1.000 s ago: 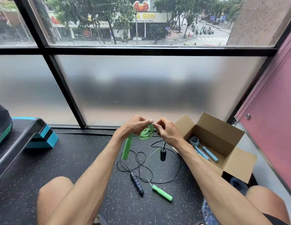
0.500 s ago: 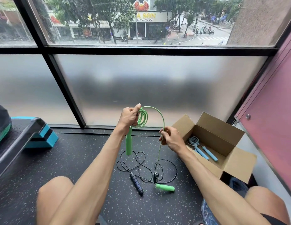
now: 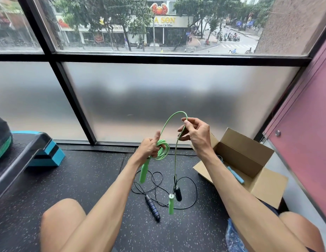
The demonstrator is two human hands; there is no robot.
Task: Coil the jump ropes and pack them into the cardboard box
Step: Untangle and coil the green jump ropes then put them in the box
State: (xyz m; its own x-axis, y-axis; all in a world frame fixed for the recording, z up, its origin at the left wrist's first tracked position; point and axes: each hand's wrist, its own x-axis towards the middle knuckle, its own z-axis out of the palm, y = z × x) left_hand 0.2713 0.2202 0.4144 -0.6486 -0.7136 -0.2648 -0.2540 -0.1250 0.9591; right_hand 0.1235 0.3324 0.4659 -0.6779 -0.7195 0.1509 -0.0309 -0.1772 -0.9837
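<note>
green rope (image 3: 163, 150) | coil held tight in left hand (image 3: 148, 148) | new loop was lifted high by right hand (image 3: 196, 132), pinched | loose handle (image 3: 171, 204) was pulled off floor, dangling | black rope (image 3: 153, 204) on floor | box (image 3: 249, 160) right, open | coil nearly done

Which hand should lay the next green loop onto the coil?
Right. The right hand already pinches the free green rope above the coil; the left hand is occupied clamping that coil.

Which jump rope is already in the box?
The blue rope, lying inside the cardboard box. The green rope is in hand; the black rope lies on the floor.
</note>
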